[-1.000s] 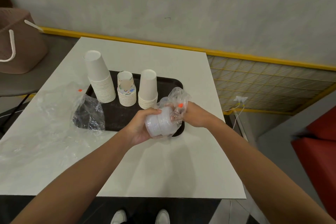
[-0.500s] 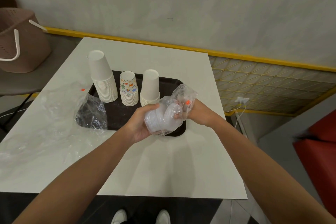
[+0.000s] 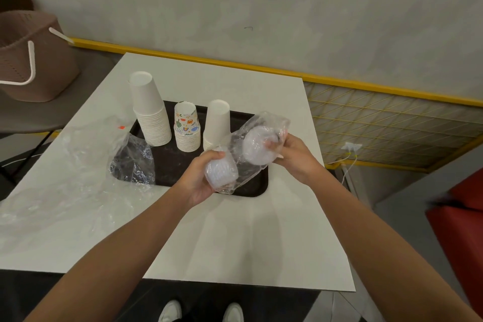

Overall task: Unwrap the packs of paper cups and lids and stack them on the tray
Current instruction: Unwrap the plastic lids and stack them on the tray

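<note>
Left hand (image 3: 201,180) curls round the lower end of the pack of lids (image 3: 222,172). Right hand (image 3: 292,157) pinches the upper end through the clear wrap (image 3: 269,123), probably to pull the plastic off. Pack is held above the tray (image 3: 170,170), at its near-right corner, ready to set down beside three cup stacks (image 3: 153,117) already standing there.

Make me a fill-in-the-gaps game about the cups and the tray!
The black tray holds ____ stacks of cups. The printed cup stack stands in the ____ of the row. The left hand and right hand grip a pack of lids wrapped in clear ____.
Missing words: three, middle, plastic.
</note>
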Available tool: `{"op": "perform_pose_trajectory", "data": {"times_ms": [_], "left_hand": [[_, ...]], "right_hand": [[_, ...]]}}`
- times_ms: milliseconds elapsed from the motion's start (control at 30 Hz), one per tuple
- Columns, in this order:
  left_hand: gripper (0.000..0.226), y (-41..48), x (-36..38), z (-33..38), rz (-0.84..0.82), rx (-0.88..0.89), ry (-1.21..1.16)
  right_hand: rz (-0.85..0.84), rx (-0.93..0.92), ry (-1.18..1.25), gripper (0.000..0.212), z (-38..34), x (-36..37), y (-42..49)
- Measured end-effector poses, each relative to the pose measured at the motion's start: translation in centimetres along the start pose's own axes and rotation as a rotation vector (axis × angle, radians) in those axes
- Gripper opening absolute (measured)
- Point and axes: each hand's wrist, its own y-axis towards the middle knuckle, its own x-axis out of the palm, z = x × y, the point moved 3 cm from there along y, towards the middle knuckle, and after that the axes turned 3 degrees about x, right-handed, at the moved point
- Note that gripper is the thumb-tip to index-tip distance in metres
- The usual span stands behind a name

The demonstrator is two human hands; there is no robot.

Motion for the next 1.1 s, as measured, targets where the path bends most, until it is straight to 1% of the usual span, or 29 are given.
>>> {"op": "perform_pose_trajectory", "data": {"times_ms": [67,133,200,267,333,367,433,500,567,633,700,733,800,867,933,967,1000,1033,1100], "left_hand": [[0.072,0.0,-0.4,0.1,0.024,0.013,-0.027],[0.078,-0.1,-0.9,0.2,0.038,0.037,-0.039],[0.083,-0.2,-1.5,0.2,0.051,0.056,-0.048],[0.068,-0.2,-2.3,0.2,0.046,0.079,-0.063],[0.047,-0.3,-3.0,0.2,0.026,0.086,-0.083],[0.040,-0.4,-3.2,0.4,0.023,0.083,-0.090],[0.039,-0.2,-3.8,0.7,0.040,0.071,-0.092],[0.050,0.1,-4.5,1.2,0.062,0.050,-0.065],[0.068,0.4,-5.1,1.8,0.064,0.023,-0.026],[0.077,0.8,-5.6,2.3,0.049,-0.001,-0.006],[0.079,1.2,-6.1,2.7,0.035,-0.017,-0.004],[0.080,1.4,-6.3,2.8,0.029,-0.028,-0.006],[0.078,1.8,-6.5,3.0,0.020,-0.053,-0.013],[0.075,2.0,-6.7,3.2,0.008,-0.062,-0.029],[0.080,2.3,-6.8,3.4,0.001,-0.072,-0.040],[0.085,2.4,-6.8,3.4,-0.004,-0.080,-0.043],[0.086,2.5,-6.8,3.4,-0.011,-0.090,-0.045],[0.084,2.6,-6.8,3.4,-0.014,-0.097,-0.048],[0.078,2.7,-6.8,3.4,-0.020,-0.103,-0.047]], "right_hand": [[0.073,0.006,0.065,0.022,0.0,-0.8,0.4],[0.166,0.036,0.089,0.015,0.4,-1.7,0.8],[0.268,0.097,0.110,0.017,1.1,-2.5,1.3],[0.362,0.174,0.159,0.025,2.1,-3.1,1.8],[0.436,0.238,0.210,0.027,3.0,-3.3,2.4],[0.464,0.264,0.214,0.026,3.4,-3.3,2.8],[0.508,0.299,0.192,0.026,3.9,-3.0,3.9],[0.528,0.327,0.162,0.030,4.2,-2.4,5.3],[0.528,0.352,0.109,0.036,4.4,-1.7,6.7],[0.528,0.371,0.055,0.037,4.9,-1.3,8.0],[0.536,0.384,0.007,0.032,5.5,-1.0,9.1],[0.540,0.387,-0.031,0.025,5.8,-0.9,9.7],[0.572,0.411,-0.130,0.004,6.2,-0.9,10.4],[0.590,0.405,-0.283,0.005,6.4,-0.6,11.0],[0.597,0.374,-0.467,0.015,6.1,-0.2,11.3],[0.609,0.362,-0.532,0.016,6.0,0.0,11.5],[0.608,0.357,-0.580,0.011,5.8,0.1,11.6],[0.606,0.354,-0.624,0.008,5.8,0.1,11.6],[0.602,0.341,-0.701,0.012,5.6,0.3,11.9]]}}
